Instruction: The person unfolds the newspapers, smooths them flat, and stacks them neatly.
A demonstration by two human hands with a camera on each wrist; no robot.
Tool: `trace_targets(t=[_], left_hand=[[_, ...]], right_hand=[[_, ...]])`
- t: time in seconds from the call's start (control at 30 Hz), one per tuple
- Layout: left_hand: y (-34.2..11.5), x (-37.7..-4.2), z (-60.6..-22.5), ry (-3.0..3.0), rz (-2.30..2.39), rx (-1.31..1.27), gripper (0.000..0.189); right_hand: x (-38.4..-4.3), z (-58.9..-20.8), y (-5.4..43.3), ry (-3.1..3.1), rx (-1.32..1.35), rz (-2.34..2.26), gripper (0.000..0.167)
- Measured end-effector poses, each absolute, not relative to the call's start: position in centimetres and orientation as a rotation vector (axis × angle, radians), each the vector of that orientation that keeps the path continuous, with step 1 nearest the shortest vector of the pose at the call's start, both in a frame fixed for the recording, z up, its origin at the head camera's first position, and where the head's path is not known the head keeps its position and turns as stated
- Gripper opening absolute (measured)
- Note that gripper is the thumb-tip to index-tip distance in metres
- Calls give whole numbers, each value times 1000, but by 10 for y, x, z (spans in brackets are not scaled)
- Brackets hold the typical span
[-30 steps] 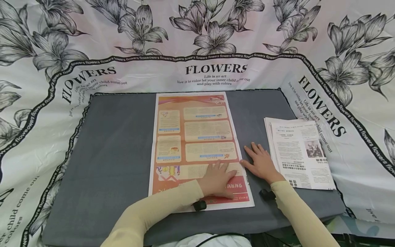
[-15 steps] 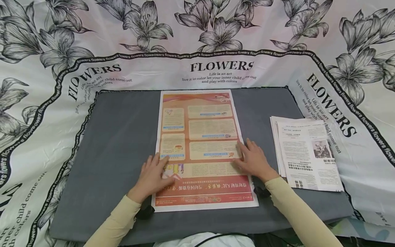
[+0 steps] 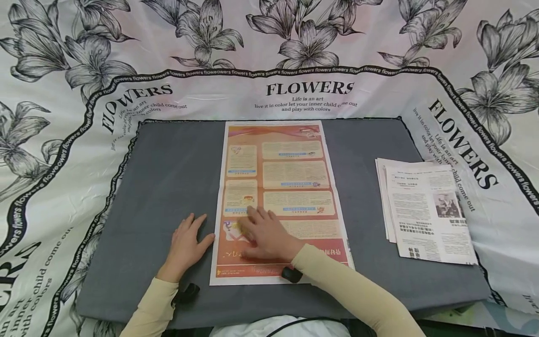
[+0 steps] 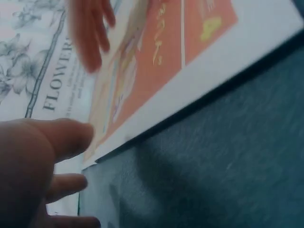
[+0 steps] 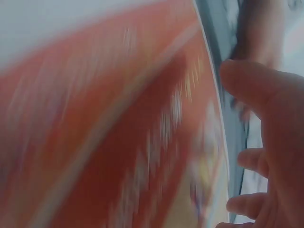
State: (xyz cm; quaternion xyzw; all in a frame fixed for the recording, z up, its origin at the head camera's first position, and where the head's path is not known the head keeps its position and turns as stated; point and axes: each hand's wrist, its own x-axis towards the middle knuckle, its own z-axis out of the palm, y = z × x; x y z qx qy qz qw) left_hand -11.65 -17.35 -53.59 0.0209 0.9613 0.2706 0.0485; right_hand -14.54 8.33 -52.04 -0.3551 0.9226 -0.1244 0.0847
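An orange and red printed newspaper sheet [image 3: 294, 201] lies flat in the middle of the grey table, its long side running away from me. My right hand [image 3: 269, 234] is over the sheet's lower left part, fingers spread and straight. Just off the sheet's left edge is my left hand [image 3: 185, 245], fingers extended, the thumb tip right at the paper's edge. The left wrist view shows that thumb [image 4: 71, 137] close to the sheet's white margin. In the right wrist view the print is motion-blurred under the right hand [image 5: 285, 137]. Neither hand grips anything.
A folded stack of black-and-white newspapers [image 3: 429, 215] lies at the right side of the grey table [image 3: 168, 164]. White cloth with flower prints [image 3: 311, 100] rises around the back and sides. A dark cable [image 3: 303, 321] runs over the person's lap at the front edge.
The left hand has gone from the sheet's lower right to its left edge, then just off it. The right hand has swept leftward from the right edge across the sheet. The camera view has shifted slightly.
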Motion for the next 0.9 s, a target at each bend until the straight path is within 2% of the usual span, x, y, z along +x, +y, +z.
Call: trace_targets(t=[0.27,0.6,0.9], left_hand=[[-177,-111,-542,3006,758,88,56],[-185,-106,-547,2911,698,34,70],[-187,-105,-547,2875,680,41,68]], right_hand=[[-132,-539,39,2660,-1041,-201,91],[-134,-546,35,2693,-1070,-59,91],[-135,-543,37,2698,-1102,-46,84]])
